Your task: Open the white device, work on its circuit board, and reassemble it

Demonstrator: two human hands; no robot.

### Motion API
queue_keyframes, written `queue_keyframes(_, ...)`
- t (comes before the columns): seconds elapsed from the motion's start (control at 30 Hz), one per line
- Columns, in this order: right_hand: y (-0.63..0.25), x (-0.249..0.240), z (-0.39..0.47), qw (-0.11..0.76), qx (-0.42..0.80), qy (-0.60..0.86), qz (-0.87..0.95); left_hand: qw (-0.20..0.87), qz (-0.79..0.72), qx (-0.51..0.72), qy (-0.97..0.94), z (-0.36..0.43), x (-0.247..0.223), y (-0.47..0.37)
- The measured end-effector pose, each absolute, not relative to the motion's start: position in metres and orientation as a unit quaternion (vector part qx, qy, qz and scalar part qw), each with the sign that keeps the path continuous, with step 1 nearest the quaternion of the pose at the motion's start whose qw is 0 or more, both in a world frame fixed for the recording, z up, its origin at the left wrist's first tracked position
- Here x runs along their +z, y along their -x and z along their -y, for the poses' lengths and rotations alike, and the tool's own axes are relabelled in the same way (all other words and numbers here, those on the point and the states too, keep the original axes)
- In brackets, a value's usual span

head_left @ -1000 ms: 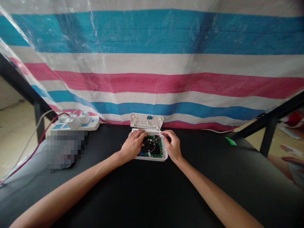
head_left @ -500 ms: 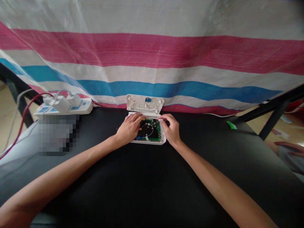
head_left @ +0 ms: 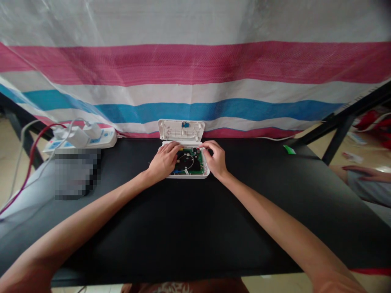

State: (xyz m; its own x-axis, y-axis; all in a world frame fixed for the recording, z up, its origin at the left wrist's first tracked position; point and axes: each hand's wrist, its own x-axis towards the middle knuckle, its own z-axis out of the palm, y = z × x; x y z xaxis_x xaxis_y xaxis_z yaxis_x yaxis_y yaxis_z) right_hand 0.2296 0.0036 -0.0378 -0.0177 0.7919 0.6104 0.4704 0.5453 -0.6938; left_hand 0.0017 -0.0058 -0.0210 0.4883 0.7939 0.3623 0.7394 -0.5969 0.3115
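A white router case point(head_left: 200, 176) lies on the black table with its inside exposed. In it sit a green circuit board point(head_left: 197, 167), a black round-edged part and a thin white looped cable point(head_left: 193, 162). Behind the case stands its white cover point(head_left: 171, 129), tilted up, with a small blue piece point(head_left: 185, 125) on it. My left hand point(head_left: 165, 160) covers the left side of the case, its fingers bent over the back edge. At the back right corner, my right hand point(head_left: 215, 158) is closed, with thumb and fingertips on the rim; any small part between them is hidden.
A white power strip point(head_left: 106, 139) with several plugs and cables is at the table's left. In front of it lies a blurred-out dark object point(head_left: 76, 173). A green scrap point(head_left: 289, 149) lies to the right. Another person's hand point(head_left: 366, 173) shows beyond the table's right edge.
The view has tilted and shifted slightly, so the table's front edge now shows. Both hands keep nearly the same places on the router case.
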Motion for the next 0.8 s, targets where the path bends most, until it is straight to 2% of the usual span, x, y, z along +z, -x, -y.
queue_keyframes(0.8,-0.2291,-0.0348,-0.0004,0.54,0.141,0.437,0.705,0.057,-0.448,0.248,-0.857,0.0079,-0.0198,-0.0016)
